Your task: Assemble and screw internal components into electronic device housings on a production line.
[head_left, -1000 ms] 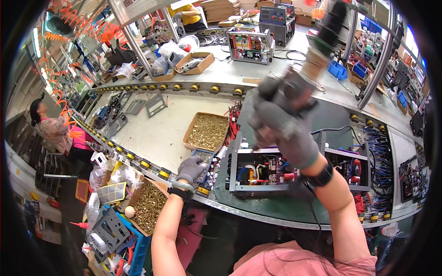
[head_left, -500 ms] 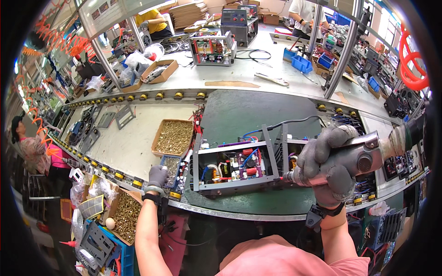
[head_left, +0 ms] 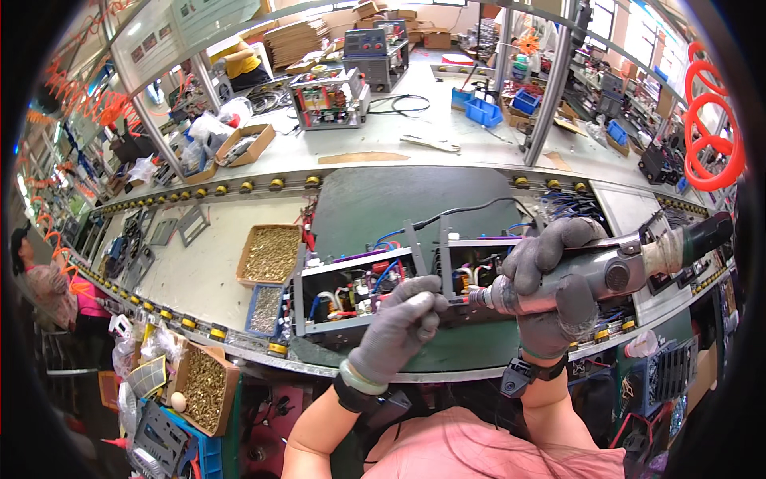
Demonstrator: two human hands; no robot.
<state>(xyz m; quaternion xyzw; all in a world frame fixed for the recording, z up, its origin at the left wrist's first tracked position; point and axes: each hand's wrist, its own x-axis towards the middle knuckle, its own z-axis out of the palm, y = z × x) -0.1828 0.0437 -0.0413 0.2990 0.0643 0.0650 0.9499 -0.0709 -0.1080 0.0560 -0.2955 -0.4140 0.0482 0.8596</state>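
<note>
In my right hand [head_left: 550,247], gloved in grey, is a metal power screwdriver [head_left: 606,278] lying nearly level, its bit end pointing left. My left hand [head_left: 403,327], gloved too, is closed with fingertips pinched together just left of the bit. Anything between those fingertips is too small to make out. Behind my left hand stands an open grey metal chassis [head_left: 327,326] with coils, circuit boards and blue and red wires inside. A second open chassis [head_left: 445,267] stands beside it on the right, partly covered by the screwdriver and my right hand.
A green mat [head_left: 383,195] lies under both chassis. To the left are a cardboard box of brass-coloured fasteners [head_left: 273,254] and a blue bin of small silvery screws [head_left: 265,310]. A roller track [head_left: 217,332] runs along the bench. Orange coiled hoses [head_left: 712,144] hang at right.
My left hand has moved from the blue screw bin rightward to the screwdriver's bit end, its fingers now pinched. The view has shifted right; my right hand still grips the screwdriver.
</note>
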